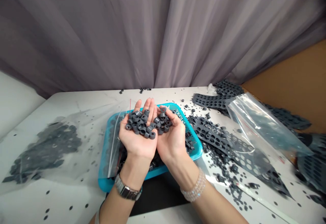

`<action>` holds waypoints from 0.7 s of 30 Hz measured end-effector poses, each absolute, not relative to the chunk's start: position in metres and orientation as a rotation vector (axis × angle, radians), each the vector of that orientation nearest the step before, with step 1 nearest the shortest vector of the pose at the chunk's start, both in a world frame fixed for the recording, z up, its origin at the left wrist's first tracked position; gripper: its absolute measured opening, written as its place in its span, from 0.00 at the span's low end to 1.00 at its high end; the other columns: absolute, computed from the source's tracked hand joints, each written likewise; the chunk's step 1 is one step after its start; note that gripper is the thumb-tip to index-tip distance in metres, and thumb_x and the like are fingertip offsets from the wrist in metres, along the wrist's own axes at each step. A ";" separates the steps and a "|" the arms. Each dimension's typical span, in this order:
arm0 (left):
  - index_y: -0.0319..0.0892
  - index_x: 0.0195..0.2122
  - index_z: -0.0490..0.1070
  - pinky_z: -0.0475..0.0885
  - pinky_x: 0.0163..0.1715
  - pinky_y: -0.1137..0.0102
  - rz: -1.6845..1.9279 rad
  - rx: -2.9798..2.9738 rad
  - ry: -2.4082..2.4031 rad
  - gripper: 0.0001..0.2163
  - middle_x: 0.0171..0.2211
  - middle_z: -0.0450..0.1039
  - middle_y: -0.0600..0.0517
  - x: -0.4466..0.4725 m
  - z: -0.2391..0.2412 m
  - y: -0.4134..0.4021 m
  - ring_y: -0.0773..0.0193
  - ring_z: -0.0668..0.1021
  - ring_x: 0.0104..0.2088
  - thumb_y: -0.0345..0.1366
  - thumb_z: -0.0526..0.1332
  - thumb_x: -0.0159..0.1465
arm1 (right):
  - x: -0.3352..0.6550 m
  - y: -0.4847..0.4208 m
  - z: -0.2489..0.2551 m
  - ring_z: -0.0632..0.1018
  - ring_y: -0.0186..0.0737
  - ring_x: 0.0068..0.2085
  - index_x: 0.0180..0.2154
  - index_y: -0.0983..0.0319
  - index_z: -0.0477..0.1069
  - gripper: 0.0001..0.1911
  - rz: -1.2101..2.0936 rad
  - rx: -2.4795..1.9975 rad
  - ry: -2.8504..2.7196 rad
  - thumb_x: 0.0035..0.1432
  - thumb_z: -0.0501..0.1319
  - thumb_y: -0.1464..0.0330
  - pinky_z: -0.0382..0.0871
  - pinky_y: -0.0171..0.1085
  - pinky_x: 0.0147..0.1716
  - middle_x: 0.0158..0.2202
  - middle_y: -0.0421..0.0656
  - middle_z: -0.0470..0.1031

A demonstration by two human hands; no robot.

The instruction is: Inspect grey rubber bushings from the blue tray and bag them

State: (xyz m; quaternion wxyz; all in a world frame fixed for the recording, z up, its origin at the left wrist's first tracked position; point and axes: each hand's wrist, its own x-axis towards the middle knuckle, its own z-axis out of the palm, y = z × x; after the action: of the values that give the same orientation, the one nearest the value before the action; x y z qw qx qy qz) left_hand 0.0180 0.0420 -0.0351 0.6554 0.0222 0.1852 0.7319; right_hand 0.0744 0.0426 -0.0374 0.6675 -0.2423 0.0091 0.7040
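My left hand (137,139) and my right hand (171,139) are cupped side by side, palms up, over a blue tray (196,151). Together they carry a heap of small dark grey rubber rings (147,122). The fingers curve upward around the heap. A metal watch is on my left wrist and a bead bracelet on my right wrist. More rings lie in the tray beneath my hands, partly hidden. A clear plastic bag (114,142) lies over the tray's left side.
A clear bag full of rings (43,152) lies at the left. Perforated dark rubber sheets (216,132) and loose rings cover the table at the right, with another clear bag (265,125). A grey curtain hangs behind; a brown cardboard panel (292,78) stands at the right.
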 end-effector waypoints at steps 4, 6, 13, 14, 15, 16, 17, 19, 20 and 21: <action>0.41 0.56 0.63 0.67 0.55 0.64 1.663 0.114 0.453 0.22 0.54 0.69 0.41 0.020 -0.035 0.041 0.57 0.74 0.53 0.42 0.49 0.62 | 0.075 0.040 -0.040 0.76 0.38 0.46 0.38 0.58 0.74 0.17 1.514 -0.554 -0.094 0.47 0.54 0.73 0.63 0.40 0.55 0.42 0.39 0.77; 0.41 0.56 0.64 0.66 0.55 0.63 1.667 0.141 0.485 0.23 0.54 0.70 0.40 0.021 -0.035 0.041 0.56 0.74 0.53 0.43 0.49 0.62 | 0.074 0.039 -0.041 0.76 0.38 0.47 0.38 0.59 0.74 0.18 1.517 -0.564 -0.119 0.46 0.53 0.73 0.63 0.40 0.55 0.42 0.40 0.78; 0.41 0.56 0.64 0.65 0.56 0.63 1.691 0.205 0.514 0.23 0.53 0.71 0.41 0.018 -0.037 0.040 0.56 0.74 0.53 0.44 0.49 0.62 | 0.071 0.038 -0.047 0.74 0.37 0.43 0.31 0.60 0.76 0.20 1.473 -0.561 -0.220 0.37 0.50 0.76 0.62 0.39 0.54 0.36 0.39 0.77; 0.41 0.56 0.64 0.65 0.56 0.62 1.693 0.213 0.515 0.23 0.53 0.71 0.41 0.018 -0.037 0.040 0.56 0.73 0.53 0.44 0.48 0.62 | 0.070 0.037 -0.048 0.74 0.37 0.43 0.31 0.61 0.76 0.21 1.463 -0.563 -0.244 0.36 0.50 0.76 0.62 0.38 0.54 0.36 0.38 0.77; 0.41 0.57 0.64 0.64 0.56 0.62 1.695 0.223 0.514 0.23 0.54 0.70 0.41 0.017 -0.037 0.040 0.56 0.73 0.54 0.44 0.48 0.63 | 0.069 0.037 -0.048 0.73 0.37 0.44 0.31 0.61 0.76 0.21 1.451 -0.566 -0.265 0.36 0.50 0.77 0.63 0.37 0.52 0.37 0.38 0.77; 0.41 0.57 0.64 0.64 0.57 0.62 1.700 0.231 0.513 0.24 0.54 0.70 0.41 0.016 -0.037 0.040 0.56 0.73 0.54 0.44 0.48 0.63 | 0.067 0.036 -0.048 0.73 0.37 0.44 0.31 0.61 0.76 0.21 1.443 -0.567 -0.282 0.36 0.50 0.77 0.63 0.36 0.51 0.37 0.38 0.77; 0.41 0.57 0.63 0.63 0.57 0.62 1.704 0.237 0.512 0.24 0.54 0.70 0.41 0.015 -0.037 0.041 0.56 0.73 0.54 0.44 0.47 0.63 | 0.066 0.034 -0.048 0.73 0.36 0.44 0.32 0.61 0.76 0.20 1.441 -0.564 -0.296 0.38 0.51 0.77 0.64 0.35 0.50 0.38 0.38 0.77; 0.40 0.57 0.63 0.64 0.57 0.63 1.710 0.245 0.506 0.24 0.54 0.70 0.41 0.014 -0.037 0.041 0.57 0.73 0.54 0.44 0.47 0.63 | 0.063 0.032 -0.047 0.74 0.36 0.43 0.35 0.61 0.76 0.18 1.453 -0.560 -0.321 0.43 0.53 0.76 0.66 0.35 0.47 0.39 0.38 0.77; 0.40 0.58 0.62 0.64 0.57 0.63 1.715 0.249 0.502 0.24 0.54 0.70 0.41 0.014 -0.036 0.042 0.57 0.73 0.54 0.44 0.47 0.63 | 0.062 0.031 -0.046 0.74 0.36 0.42 0.37 0.60 0.75 0.16 1.465 -0.568 -0.346 0.46 0.55 0.75 0.66 0.35 0.46 0.39 0.38 0.77; 0.40 0.58 0.62 0.64 0.56 0.64 1.720 0.253 0.498 0.25 0.54 0.70 0.41 0.013 -0.036 0.042 0.57 0.73 0.54 0.45 0.47 0.63 | 0.062 0.029 -0.045 0.75 0.35 0.41 0.39 0.59 0.74 0.15 1.480 -0.581 -0.379 0.48 0.57 0.73 0.67 0.35 0.45 0.39 0.38 0.77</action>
State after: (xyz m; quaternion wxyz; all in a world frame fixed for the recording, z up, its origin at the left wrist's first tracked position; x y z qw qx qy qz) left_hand 0.0131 0.0421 -0.0357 0.6181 0.1100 0.2164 0.7477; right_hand 0.0616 0.0295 -0.0450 0.6841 -0.2593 -0.1690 0.6604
